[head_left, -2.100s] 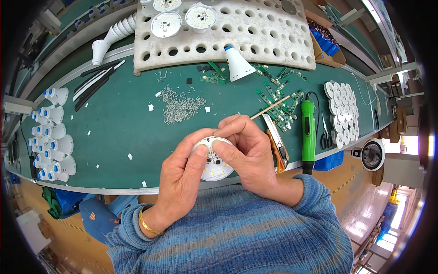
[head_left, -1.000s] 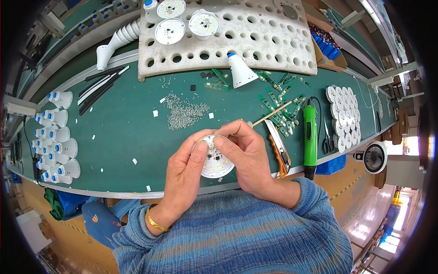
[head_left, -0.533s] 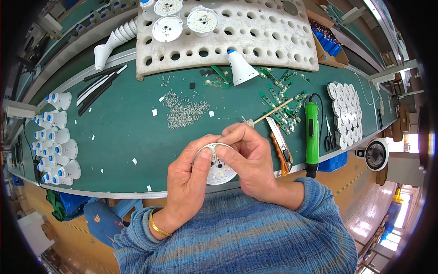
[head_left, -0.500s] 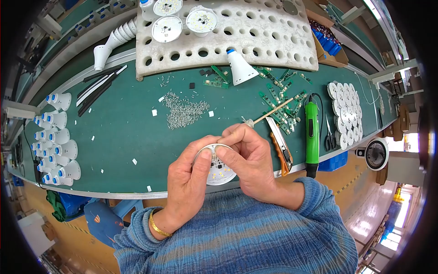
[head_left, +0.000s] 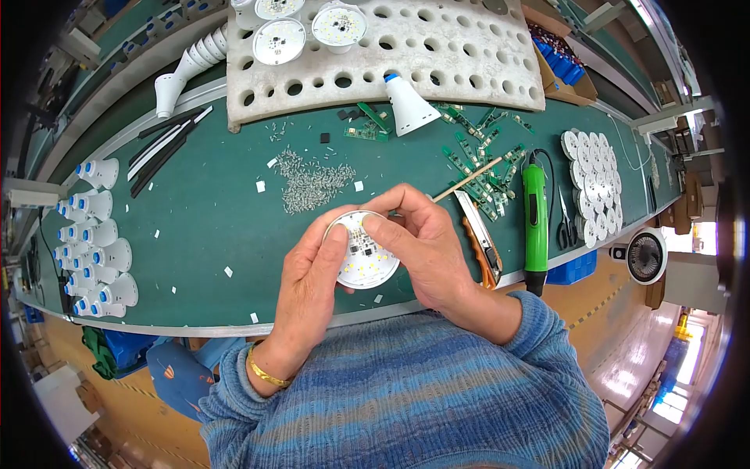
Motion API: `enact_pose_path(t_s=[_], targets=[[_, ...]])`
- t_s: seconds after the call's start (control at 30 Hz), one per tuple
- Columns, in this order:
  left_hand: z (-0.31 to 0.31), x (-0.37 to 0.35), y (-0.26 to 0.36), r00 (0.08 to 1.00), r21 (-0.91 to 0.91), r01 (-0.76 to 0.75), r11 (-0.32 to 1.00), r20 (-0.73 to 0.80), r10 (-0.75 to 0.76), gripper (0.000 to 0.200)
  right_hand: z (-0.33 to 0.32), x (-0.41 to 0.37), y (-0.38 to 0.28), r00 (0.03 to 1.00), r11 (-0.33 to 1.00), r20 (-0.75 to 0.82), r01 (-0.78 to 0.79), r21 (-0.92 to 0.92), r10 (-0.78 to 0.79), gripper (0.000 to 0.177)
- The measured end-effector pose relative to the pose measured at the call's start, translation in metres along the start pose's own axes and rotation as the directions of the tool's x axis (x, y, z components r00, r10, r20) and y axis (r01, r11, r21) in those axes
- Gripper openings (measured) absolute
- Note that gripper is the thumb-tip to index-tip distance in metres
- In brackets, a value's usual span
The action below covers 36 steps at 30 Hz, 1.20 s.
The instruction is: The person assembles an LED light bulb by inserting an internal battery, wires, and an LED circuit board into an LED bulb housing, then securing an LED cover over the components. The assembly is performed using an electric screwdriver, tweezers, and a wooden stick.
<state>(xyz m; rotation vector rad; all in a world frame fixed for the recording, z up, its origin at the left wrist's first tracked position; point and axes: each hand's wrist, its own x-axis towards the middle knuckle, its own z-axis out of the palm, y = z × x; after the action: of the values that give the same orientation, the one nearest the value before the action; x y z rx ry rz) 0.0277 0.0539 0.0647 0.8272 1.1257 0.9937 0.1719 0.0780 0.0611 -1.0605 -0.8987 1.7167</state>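
A round white LED board (head_left: 366, 262) with yellow and black components faces up between my hands, near the bench's front edge. My left hand (head_left: 312, 270) grips its left rim, thumb on the face. My right hand (head_left: 422, 246) holds the upper right rim, its thumb pressed near the top of the board. What lies under the board is hidden. A pile of small screws (head_left: 312, 184) lies beyond my hands. A wooden stick (head_left: 469, 178) runs out from behind my right hand, beside an orange-handled cutter (head_left: 480, 238).
White foam block (head_left: 461, 70) with lamp parts stands at the back; a white cone (head_left: 410, 109) leans there. Green circuit boards (head_left: 476, 160), a green electric screwdriver (head_left: 536, 219), scissors (head_left: 565, 227) and stacked white discs (head_left: 592, 187) lie right. White lamp housings (head_left: 98, 234) stand left.
Both hands have moved up in the view with the board, and more of its face now shows. My right thumb has shifted along the top of the board.
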Motion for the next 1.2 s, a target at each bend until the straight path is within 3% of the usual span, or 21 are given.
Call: enact_pose_path(t_s=[0.1,0.3,0.4,0.5,0.6,0.63,0.77,0.97,1.1,1.2], targets=[[0.000,0.000,0.000,1.000,-0.034,-0.012,0.999,0.017,0.013,0.036,0.001,0.002,0.006,0.999,1.000,-0.028,0.023,-0.018,-0.024,0.011],[-0.002,-0.002,-0.006,0.984,0.087,-0.180,0.980,0.014,0.179,0.033,-0.004,0.001,0.018,0.973,0.956,0.032,0.229,-0.183,-0.227,0.011],[-0.002,0.001,-0.010,0.982,0.106,-0.188,0.976,-0.008,0.190,0.033,-0.007,0.005,0.020,0.974,0.960,0.066,0.223,-0.169,-0.214,0.012],[-0.008,0.001,-0.002,0.999,-0.010,-0.003,1.000,0.032,0.004,0.036,-0.003,0.007,0.011,0.989,0.988,0.079,0.129,-0.090,-0.122,0.013],[-0.010,0.003,0.002,0.998,-0.148,0.059,0.987,0.045,-0.053,0.036,-0.004,0.002,-0.005,0.998,1.000,0.063,0.013,-0.005,-0.013,0.015],[-0.010,0.003,0.003,0.997,-0.155,0.067,0.986,0.037,-0.061,0.036,-0.010,0.001,-0.004,0.999,0.989,0.053,0.000,-0.147,0.008,0.018],[-0.009,0.003,0.005,0.993,-0.242,0.119,0.963,0.034,-0.114,0.035,-0.020,-0.003,0.001,0.999,0.971,0.029,-0.019,-0.240,0.027,0.023],[-0.015,0.001,0.003,0.981,-0.452,0.192,0.871,0.100,-0.164,0.036,-0.027,-0.014,0.007,0.976,0.888,-0.030,0.185,-0.420,-0.217,0.020],[-0.015,0.001,0.006,0.961,-0.563,0.271,0.781,0.122,-0.246,0.036,-0.037,-0.017,0.010,0.970,0.863,-0.030,0.201,-0.463,-0.242,0.019],[-0.023,0.003,-0.004,0.934,-0.671,0.357,0.650,0.271,-0.233,0.037,-0.038,-0.020,0.011,0.974,0.853,0.007,0.201,-0.481,-0.226,0.021]])
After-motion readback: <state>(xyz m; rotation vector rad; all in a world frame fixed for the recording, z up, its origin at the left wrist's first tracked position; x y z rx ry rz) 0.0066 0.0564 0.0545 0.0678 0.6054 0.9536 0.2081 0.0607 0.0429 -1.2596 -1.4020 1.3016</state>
